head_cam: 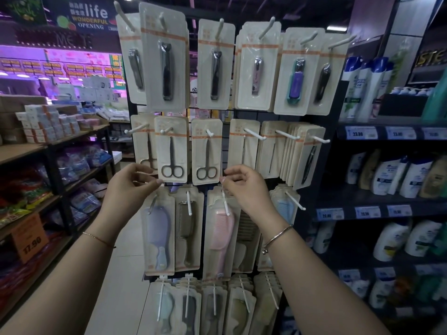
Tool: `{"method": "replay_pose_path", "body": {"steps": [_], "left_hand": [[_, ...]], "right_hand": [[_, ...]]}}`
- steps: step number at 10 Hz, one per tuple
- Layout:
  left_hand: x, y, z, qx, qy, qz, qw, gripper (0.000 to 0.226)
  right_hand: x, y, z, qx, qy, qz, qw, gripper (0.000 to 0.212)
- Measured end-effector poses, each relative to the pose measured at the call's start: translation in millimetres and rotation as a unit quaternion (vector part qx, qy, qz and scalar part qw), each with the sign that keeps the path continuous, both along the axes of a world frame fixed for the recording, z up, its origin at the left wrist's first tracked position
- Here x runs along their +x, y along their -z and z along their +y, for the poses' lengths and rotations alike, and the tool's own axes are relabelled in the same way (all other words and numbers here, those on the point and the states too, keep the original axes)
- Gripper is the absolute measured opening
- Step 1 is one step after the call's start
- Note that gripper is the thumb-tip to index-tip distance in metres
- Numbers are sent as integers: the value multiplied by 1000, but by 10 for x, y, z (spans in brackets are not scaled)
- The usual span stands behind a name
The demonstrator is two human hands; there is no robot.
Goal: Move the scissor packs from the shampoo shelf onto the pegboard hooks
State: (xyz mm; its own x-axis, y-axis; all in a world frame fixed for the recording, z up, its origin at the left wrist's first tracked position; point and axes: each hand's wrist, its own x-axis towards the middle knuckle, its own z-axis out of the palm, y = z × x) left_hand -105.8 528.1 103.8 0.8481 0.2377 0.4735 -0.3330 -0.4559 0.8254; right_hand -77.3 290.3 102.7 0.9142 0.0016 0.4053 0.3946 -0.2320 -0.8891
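Note:
Three scissor packs hang on white hooks in the second row of the pegboard rack (244,114): a left pack (144,146), a middle pack (172,151) and a right pack (207,151). My left hand (131,188) is curled at the foot of the left pack, its thumb tip touching the middle pack's lower left corner. Whether it grips a pack is unclear. My right hand (244,189) has thumb and forefinger pinched at the right pack's lower right corner. The shampoo shelf (377,134) stands to the right, with no scissor pack visible on it.
Nail clipper packs (167,59) fill the top row and comb packs (221,233) the lower rows. Bare hook tips stick out toward me, one just under my right hand (226,205). Shelves of packaged goods (79,163) stand to the left, with open aisle floor (123,262) between.

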Motion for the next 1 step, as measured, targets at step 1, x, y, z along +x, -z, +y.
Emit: {"method": "replay_pose_path", "body": {"steps": [1], "left_hand": [[-52,24,26,-8,-14,-6,1000,27]], "right_hand": [[-44,15,-23,1,12,-6,1000,14]]}}
